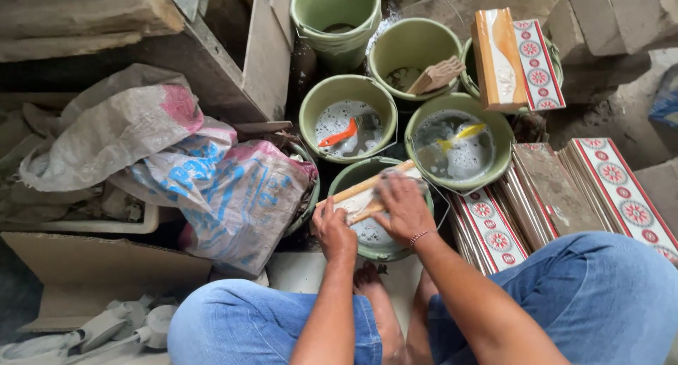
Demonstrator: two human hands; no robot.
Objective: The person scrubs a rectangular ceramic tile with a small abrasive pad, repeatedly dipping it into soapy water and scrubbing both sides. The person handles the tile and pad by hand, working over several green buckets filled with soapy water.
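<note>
Left hand [334, 232] grips a glossy oblong tile [364, 195]; right hand [404, 206] presses a sponge [395, 176].

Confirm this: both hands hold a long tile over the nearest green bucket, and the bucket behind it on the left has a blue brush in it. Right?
Not quite. In the head view, the brush is orange, not blue. The rest holds: left hand and right hand hold the tile over the nearest bucket.

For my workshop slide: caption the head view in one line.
Seated among green buckets, left hand steadies a long tile while right hand rubs it over a bucket.
</note>
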